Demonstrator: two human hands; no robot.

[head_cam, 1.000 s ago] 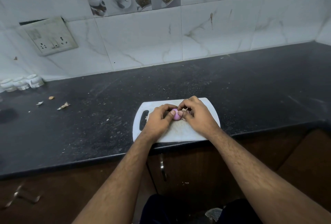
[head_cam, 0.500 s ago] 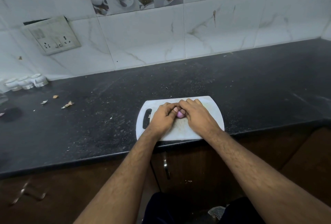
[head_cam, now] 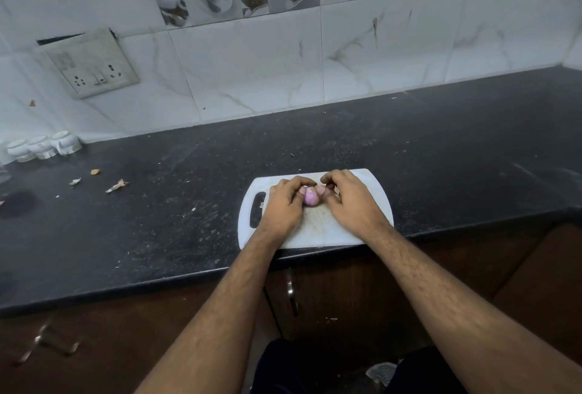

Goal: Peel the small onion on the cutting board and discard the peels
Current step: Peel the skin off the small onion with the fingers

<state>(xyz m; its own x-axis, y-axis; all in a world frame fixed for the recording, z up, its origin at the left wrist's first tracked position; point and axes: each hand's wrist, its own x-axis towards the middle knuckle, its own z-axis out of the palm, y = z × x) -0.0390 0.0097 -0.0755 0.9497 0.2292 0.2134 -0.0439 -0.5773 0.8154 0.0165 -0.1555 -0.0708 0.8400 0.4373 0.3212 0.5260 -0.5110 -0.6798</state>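
Note:
A small purple onion (head_cam: 310, 197) sits between my two hands over the white cutting board (head_cam: 376, 196) at the counter's front edge. My left hand (head_cam: 283, 204) holds it from the left with curled fingers. My right hand (head_cam: 349, 201) pinches at its top right with thumb and fingertips, where a bit of brownish skin shows. Most of the onion's far side is hidden by my fingers. A small scrap of peel (head_cam: 261, 204) lies on the board by its handle slot.
The board lies on a dark speckled counter (head_cam: 157, 220). Loose peel scraps (head_cam: 116, 186) lie at the left. Small white jars (head_cam: 44, 147) stand by the tiled wall, below a switch socket (head_cam: 94, 63). Cabinet doors with a handle (head_cam: 291, 294) are below.
My hands have parted slightly, so more of the purple onion shows than half a second ago. The view has shifted a little; the board stays put.

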